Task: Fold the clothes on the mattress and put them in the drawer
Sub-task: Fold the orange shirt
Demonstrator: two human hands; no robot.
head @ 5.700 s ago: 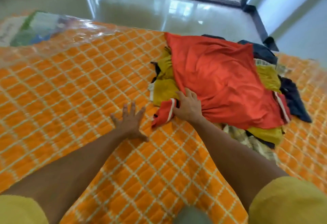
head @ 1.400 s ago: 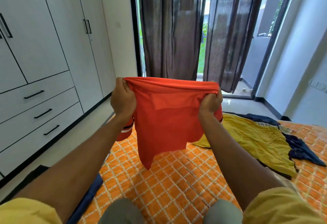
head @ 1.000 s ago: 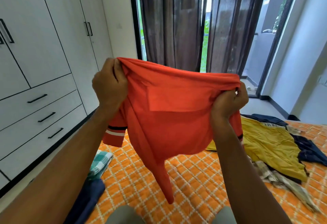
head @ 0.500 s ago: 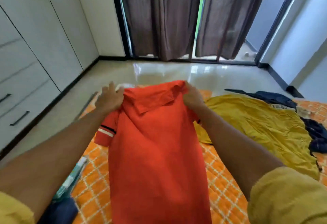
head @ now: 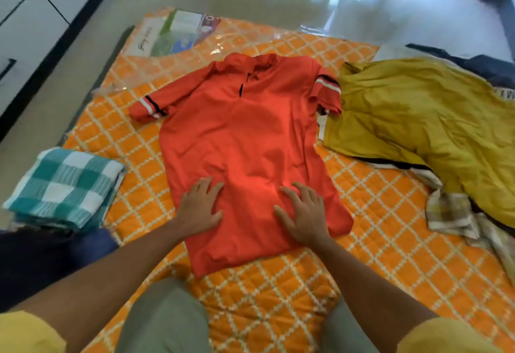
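Head view, stock of work on the mattress [head: 278, 291]:

Item, in hand: red shirt [head: 245, 140], laid flat, collar away from me, both sleeves spread out to the sides; my left hand [head: 200, 207] and right hand [head: 303, 213] both rest palm-down on its lower part, fingers spread and straight, gripping nothing; no fold made in it yet, by my reckoning only the smoothing stage.

Item, apparently done: checked cloth [head: 64, 185], teal and white, folded into a stack at the left edge; a dark garment [head: 50, 258] lies just beside it, nearer me; whether that one is folded I cannot tell.

Items, waiting: yellow garment [head: 423, 118], loose and rumpled to the right, its edge touching the red shirt's right sleeve; pale plaid cloth [head: 451, 213] crumpled beneath its near side; navy garment [head: 485, 65] behind it, mostly hidden.

Drawers [head: 19, 26]: white fronts at far left, across the floor, shut as far as shown; nothing stowed that I can see.

Judgement: early in the task; most folding and all stowing left.
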